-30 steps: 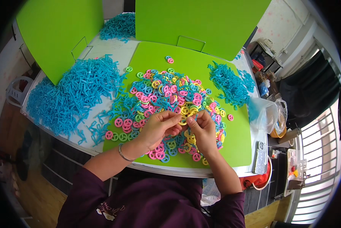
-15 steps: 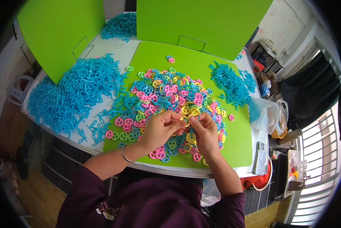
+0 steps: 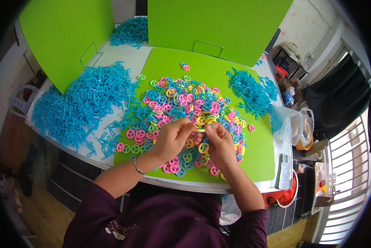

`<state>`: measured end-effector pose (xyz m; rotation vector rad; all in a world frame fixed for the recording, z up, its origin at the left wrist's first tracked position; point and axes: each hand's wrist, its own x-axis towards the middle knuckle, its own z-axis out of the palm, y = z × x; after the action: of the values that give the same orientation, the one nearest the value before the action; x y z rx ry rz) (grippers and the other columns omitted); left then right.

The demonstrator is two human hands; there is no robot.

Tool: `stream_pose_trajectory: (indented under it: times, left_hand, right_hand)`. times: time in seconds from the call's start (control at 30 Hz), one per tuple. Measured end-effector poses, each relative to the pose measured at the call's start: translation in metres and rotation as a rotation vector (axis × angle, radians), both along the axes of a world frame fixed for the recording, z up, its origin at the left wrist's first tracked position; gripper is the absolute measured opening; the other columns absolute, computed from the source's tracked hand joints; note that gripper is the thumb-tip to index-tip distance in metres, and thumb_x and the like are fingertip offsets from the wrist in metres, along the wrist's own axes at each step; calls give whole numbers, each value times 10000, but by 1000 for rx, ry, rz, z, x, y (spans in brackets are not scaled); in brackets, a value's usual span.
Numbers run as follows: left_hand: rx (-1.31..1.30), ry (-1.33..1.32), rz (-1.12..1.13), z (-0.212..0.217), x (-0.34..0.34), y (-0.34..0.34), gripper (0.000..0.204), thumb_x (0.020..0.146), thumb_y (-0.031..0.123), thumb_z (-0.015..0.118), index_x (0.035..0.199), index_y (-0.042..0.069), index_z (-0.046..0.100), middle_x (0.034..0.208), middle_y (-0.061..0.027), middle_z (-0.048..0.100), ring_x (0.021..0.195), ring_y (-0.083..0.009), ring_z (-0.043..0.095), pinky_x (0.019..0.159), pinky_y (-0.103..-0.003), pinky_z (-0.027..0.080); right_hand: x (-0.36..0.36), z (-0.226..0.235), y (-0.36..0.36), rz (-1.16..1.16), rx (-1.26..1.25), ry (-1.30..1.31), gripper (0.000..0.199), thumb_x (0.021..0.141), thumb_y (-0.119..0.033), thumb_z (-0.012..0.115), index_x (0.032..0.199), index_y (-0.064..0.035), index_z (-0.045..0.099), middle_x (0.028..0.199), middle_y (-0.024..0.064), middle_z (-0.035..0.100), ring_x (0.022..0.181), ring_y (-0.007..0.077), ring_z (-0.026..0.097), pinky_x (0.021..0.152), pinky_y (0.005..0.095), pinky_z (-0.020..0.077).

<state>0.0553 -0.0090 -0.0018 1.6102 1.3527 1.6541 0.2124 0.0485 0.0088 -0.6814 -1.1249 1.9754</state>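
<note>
Above the front of the pile, my left hand (image 3: 174, 139) and my right hand (image 3: 221, 145) meet, fingertips pinched. Between them is a small yellow plastic wheel (image 3: 200, 130), seen nearly edge-on. Fingers hide part of it. Just below my right hand's fingers, a blue piece and another yellow wheel (image 3: 203, 149) show; whether they are joined to what I hold, I cannot tell. Around and under both hands spreads a heap of pink, yellow, green and blue spoked wheels (image 3: 187, 158), mixed with blue plastic pieces (image 3: 135, 113).
A green mat (image 3: 260, 151) lies under the wheels on a white table. Big heaps of blue pieces stand left (image 3: 92, 97), right (image 3: 251, 93) and far back (image 3: 129, 32). Green boards (image 3: 218, 25) rise behind. A phone (image 3: 284, 171) and a clear plastic bag (image 3: 287, 126) are at the right edge.
The yellow wheel between my fingers has tilted from showing its round face to nearly edge-on. Both hands stay at about the same place.
</note>
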Motion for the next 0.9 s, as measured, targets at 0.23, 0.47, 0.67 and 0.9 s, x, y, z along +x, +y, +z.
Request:
stream_pose_trajectory:
  times: [0.23,0.47,0.67,0.9]
  left_hand:
    - [-262,431,-144,13,-52,6,249,792,308,730,848,81,642,695,-31,552,667,-151,532,642,-299,429]
    - [-371,909,-294,9,-47,-11,375,604,364,831,824,113,658,959,-61,517,997,-245,466,876,-348,386]
    - [-314,779,-294,12,-43,-4,264,642,280,812,790,105,682,932,-55,545,988,-243,477,898,-350,378]
    - [-81,544,-283,8,-28,2,158,702,145,763,820,88,674,885,-39,624,901,-224,569,830,-358,439]
  right_hand:
    - [57,40,-6,-32,271,-137,88,909,-112,591,884,-46,538,842,71,626,746,178,631,685,294,506]
    - [189,65,-41,666,727,-890,217,804,-105,723,1000,-29,668,894,77,695,767,137,654,652,271,500]
    - [208,54,-69,696,762,-1158,317,783,-152,742,1079,-72,663,958,118,680,856,257,664,719,332,515]
    - [87,43,-49,-75,998,-777,297,797,-67,715,1067,5,614,948,105,685,886,194,668,792,317,514]
